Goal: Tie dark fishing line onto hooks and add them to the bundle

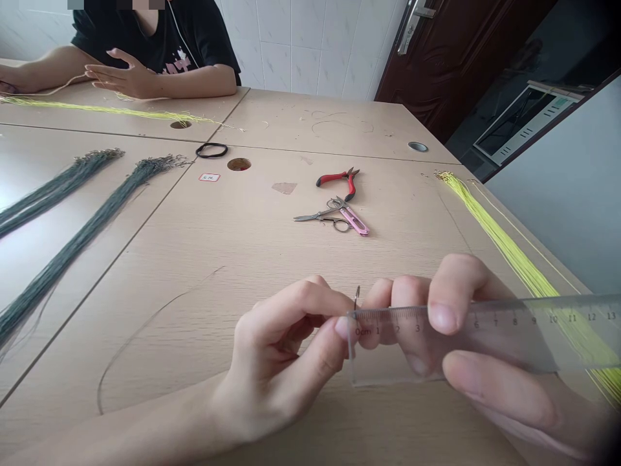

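My right hand grips a clear plastic ruler, its thumb and fingers on either side. The ruler's zero end is turned to the left. Thumb and forefinger of my left hand are pinched together at that end. From the pinch a small dark fish hook sticks up just above the zero mark; its lower part is hidden by the fingers. A thin dark line curves over the table left of my hand; whether it joins the hook I cannot tell.
Red-handled pliers, scissors and a pink thread snipper lie mid-table. Grey-green line bundles are at left, yellow line at right. A black band and grey tape roll lie farther back. Another person sits opposite.
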Motion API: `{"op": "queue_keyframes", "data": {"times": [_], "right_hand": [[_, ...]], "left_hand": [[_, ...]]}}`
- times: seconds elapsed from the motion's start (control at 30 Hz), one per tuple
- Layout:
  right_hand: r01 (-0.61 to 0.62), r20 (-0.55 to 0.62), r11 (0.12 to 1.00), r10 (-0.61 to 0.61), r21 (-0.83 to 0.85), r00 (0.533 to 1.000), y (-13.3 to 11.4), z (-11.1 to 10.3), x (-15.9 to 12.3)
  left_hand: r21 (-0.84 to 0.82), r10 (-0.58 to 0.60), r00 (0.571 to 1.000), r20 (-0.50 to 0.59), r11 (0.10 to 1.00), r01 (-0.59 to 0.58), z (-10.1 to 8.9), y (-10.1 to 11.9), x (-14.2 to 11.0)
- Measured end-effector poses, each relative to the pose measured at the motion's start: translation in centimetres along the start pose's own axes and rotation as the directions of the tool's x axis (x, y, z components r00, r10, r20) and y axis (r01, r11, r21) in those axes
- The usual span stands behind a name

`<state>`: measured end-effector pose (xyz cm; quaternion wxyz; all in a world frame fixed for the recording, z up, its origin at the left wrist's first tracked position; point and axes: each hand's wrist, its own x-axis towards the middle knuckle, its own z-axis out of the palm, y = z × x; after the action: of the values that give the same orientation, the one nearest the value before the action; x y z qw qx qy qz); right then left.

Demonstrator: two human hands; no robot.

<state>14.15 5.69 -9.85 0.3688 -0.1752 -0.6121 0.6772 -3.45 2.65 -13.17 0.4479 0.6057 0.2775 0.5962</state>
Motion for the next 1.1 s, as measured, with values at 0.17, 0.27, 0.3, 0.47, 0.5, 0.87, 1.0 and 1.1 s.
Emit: {"op": "queue_keyframes", "data": {"times": [0.17,0.27,0.3,0.47,0.5,0.87,1.0,1.1], "right_hand": [[-0.013,-0.012,1.0,0.013,0.004,1.0,-0.16,0.08,-0.13],[-0.025,0.051,0.999,0.027,-0.028,0.998,-0.31,-0.21,-0.1],[-0.033,0.061,0.999,0.034,-0.032,0.998,-0.33,-0.28,-0.1],[-0.044,0.033,0.999,0.044,0.011,0.999,-0.17,-0.15,-0.16],[-0.037,0.036,0.999,0.036,0.012,0.999,-0.1,-0.07,-0.15],[0.021,0.005,1.0,-0.021,0.019,1.0,0.16,0.18,0.08],[0.028,-0.014,0.999,-0.028,0.022,1.0,0.2,0.21,-0.05],[0.007,-0.007,1.0,-0.007,0.018,1.0,0.13,0.19,-0.1]], "left_hand": [[0.008,0.004,1.0,0.002,1.0,-0.004,0.01,-0.02,0.05],[-0.008,0.02,1.0,0.006,1.0,-0.02,0.03,-0.06,0.15],[-0.016,0.032,0.999,0.008,0.999,-0.032,0.04,-0.07,0.2],[-0.04,0.065,0.998,0.009,0.997,-0.064,0.15,-0.02,0.37],[-0.041,0.062,0.998,0.007,0.997,-0.062,0.17,0.0,0.38],[-0.038,0.029,0.999,0.023,0.999,-0.029,-0.05,0.09,-0.07],[-0.034,0.015,1.0,0.023,0.999,-0.014,-0.07,0.15,-0.18],[-0.027,0.008,0.999,0.031,1.0,-0.008,-0.02,0.09,-0.11]]}}
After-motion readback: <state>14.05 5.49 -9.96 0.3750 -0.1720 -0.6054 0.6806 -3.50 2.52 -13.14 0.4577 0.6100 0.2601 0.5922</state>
